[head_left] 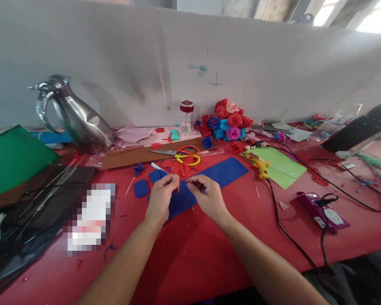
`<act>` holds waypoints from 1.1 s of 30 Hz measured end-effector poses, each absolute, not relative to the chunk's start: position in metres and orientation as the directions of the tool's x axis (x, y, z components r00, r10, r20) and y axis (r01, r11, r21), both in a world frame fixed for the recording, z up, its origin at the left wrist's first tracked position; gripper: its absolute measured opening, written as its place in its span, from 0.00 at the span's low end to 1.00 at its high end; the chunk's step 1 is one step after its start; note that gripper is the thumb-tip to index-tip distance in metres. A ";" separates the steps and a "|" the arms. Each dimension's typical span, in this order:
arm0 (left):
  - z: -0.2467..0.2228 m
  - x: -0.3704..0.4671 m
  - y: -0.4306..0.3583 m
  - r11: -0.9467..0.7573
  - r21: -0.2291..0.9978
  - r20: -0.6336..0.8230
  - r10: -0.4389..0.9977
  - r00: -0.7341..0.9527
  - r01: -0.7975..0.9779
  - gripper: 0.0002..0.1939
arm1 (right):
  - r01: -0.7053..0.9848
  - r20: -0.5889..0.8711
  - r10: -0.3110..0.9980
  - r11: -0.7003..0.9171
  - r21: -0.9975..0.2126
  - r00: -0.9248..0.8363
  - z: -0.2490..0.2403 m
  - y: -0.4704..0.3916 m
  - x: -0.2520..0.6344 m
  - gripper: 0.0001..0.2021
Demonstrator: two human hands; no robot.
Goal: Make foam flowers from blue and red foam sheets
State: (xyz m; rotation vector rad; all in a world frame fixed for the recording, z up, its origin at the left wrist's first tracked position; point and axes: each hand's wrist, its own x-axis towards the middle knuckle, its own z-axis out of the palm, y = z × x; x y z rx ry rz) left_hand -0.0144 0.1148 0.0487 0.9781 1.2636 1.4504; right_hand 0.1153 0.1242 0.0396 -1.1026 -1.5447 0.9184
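Both hands are over a blue strip (230,171) on the red table. My left hand (163,197) is closed in a pinch; what its fingertips hold is too small to name. My right hand (207,197) pinches close beside it, at the lower end of a small red piece (184,169) whose hold is unclear. Scissors with yellow and orange handles (188,160) lie just beyond the fingers. Blue cut pieces (141,188) and a white stick-like item (158,168) are left of the hands.
A steel jug (79,114) stands back left. Behind are a lidded jar (186,118) and paper roses (230,120). To the right are a yellow glue gun (260,165), green sheet (281,167), purple power strip (324,212) and black cables (281,224).
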 end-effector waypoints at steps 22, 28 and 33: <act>0.051 -0.012 0.114 -0.059 0.981 0.016 0.973 -0.229 -0.182 0.08 | 0.232 0.299 0.947 0.318 -0.919 -0.114 0.037 0.124 0.115 0.07; 0.048 -0.013 0.116 0.013 0.953 -0.087 0.969 -0.233 -0.303 0.10 | 0.273 0.245 0.944 0.301 -0.914 -0.221 0.038 0.122 0.113 0.08; 0.052 -0.030 0.123 0.005 0.823 -0.193 0.943 -0.271 -0.569 0.14 | 0.344 0.167 0.928 0.285 -0.895 -0.334 0.040 0.120 0.110 0.07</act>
